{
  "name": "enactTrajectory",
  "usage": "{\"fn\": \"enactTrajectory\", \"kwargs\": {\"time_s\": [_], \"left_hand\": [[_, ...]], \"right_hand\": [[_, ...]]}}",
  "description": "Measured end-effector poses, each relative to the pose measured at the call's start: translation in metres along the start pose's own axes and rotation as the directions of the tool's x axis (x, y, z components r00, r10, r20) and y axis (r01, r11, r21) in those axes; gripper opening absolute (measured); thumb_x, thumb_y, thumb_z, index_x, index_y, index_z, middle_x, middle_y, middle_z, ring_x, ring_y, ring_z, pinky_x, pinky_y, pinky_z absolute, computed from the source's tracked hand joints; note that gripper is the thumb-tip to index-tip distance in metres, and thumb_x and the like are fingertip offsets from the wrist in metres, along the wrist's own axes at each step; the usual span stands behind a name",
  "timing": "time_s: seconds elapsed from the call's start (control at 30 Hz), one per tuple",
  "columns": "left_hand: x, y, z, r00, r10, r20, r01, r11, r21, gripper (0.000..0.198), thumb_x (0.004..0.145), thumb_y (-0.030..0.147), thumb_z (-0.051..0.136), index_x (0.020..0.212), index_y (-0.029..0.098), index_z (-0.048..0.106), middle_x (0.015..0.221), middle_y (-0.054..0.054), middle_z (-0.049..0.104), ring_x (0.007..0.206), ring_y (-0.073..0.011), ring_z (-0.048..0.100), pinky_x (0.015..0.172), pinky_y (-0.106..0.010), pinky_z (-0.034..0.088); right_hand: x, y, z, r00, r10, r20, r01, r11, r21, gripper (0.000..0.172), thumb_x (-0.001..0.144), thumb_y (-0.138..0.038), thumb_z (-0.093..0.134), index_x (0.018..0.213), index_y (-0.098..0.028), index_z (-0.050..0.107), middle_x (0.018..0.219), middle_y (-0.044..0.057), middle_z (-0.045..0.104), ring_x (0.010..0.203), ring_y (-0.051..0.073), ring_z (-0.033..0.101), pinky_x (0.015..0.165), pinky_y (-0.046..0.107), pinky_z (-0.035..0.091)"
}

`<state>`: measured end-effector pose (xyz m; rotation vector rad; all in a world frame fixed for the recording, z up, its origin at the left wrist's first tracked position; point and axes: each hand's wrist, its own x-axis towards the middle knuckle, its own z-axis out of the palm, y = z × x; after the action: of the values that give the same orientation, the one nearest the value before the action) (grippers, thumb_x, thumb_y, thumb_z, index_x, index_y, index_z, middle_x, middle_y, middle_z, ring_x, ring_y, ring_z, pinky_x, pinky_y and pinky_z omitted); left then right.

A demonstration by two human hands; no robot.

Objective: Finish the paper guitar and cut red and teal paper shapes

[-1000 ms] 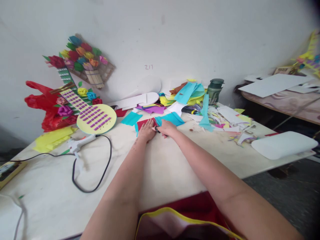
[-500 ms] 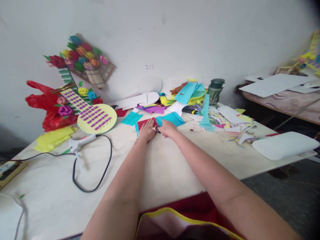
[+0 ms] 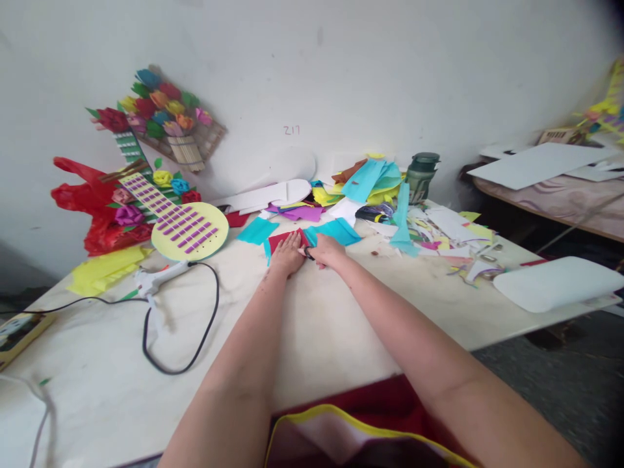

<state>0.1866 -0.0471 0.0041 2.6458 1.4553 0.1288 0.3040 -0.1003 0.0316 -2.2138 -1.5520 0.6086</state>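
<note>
In the frame's centre, the left hand (image 3: 288, 256) is resting on red paper (image 3: 279, 239); beside it, the right hand (image 3: 328, 251) is seemingly gripping something dark (image 3: 309, 252). At left, a glue gun (image 3: 163, 277) is lying.

A pale flat tabletop (image 3: 331, 318) is seen with a smooth, faintly glossy surface. At its middle, matt paper is shown: a small flat red sheet (image 3: 273, 242) and a creased bright-blue piece (image 3: 338, 229). At far left, shiny, crumpled plastic is seen in a red bag (image 3: 95, 211), while a matt look is given to multicoloured folded-paper flowers (image 3: 158, 99) and a bundle of straw-coloured wooden-looking sticks (image 3: 186, 153). At left, smooth plastic is suggested by a white glue gun (image 3: 163, 276). At near centre, dark red cloth (image 3: 361, 400) is edged with yellow trim (image 3: 324, 409).
</note>
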Motion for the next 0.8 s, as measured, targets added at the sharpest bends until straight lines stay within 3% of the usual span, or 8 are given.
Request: {"fn": "enactTrajectory", "kwargs": {"time_s": [0.37, 0.63, 0.8], "left_hand": [[0.002, -0.002, 0.003, 1.000, 0.016, -0.005, -0.016, 1.000, 0.015, 0.058, 0.089, 0.032, 0.018, 0.144, 0.012, 0.020, 0.152, -0.006, 0.014, 0.139, -0.0163, 0.011, 0.113, -0.035, 0.011], [0.003, -0.004, 0.004, 1.000, 0.024, 0.014, -0.025, 0.999, 0.039, 0.057, 0.090, 0.032, 0.018, 0.144, 0.015, 0.022, 0.152, -0.005, 0.012, 0.139, -0.0156, 0.009, 0.113, -0.035, 0.009], [0.005, -0.005, 0.006, 1.000, 0.030, 0.000, -0.030, 0.999, 0.044, 0.057, 0.089, 0.033, 0.020, 0.144, 0.016, 0.022, 0.152, -0.006, 0.014, 0.139, -0.0165, 0.010, 0.113, -0.037, 0.011]], "right_hand": [[0.000, -0.007, -0.010, 0.999, 0.005, 0.031, -0.003, 0.998, -0.065, 0.039, 0.077, -0.047, 0.055, 0.099, -0.015, 0.057, 0.056, 0.002, 0.066, 0.042, 0.014, 0.059, 0.048, 0.024, 0.042], [0.001, -0.005, -0.013, 0.998, -0.016, 0.055, 0.017, 1.000, -0.020, 0.044, 0.076, -0.049, 0.057, 0.105, -0.016, 0.054, 0.060, 0.001, 0.067, 0.047, 0.014, 0.061, 0.048, 0.023, 0.043], [-0.003, -0.007, -0.016, 0.997, -0.016, 0.078, 0.020, 0.999, -0.051, 0.039, 0.078, -0.047, 0.055, 0.101, -0.016, 0.056, 0.060, 0.002, 0.067, 0.047, 0.014, 0.061, 0.049, 0.023, 0.044]]}}
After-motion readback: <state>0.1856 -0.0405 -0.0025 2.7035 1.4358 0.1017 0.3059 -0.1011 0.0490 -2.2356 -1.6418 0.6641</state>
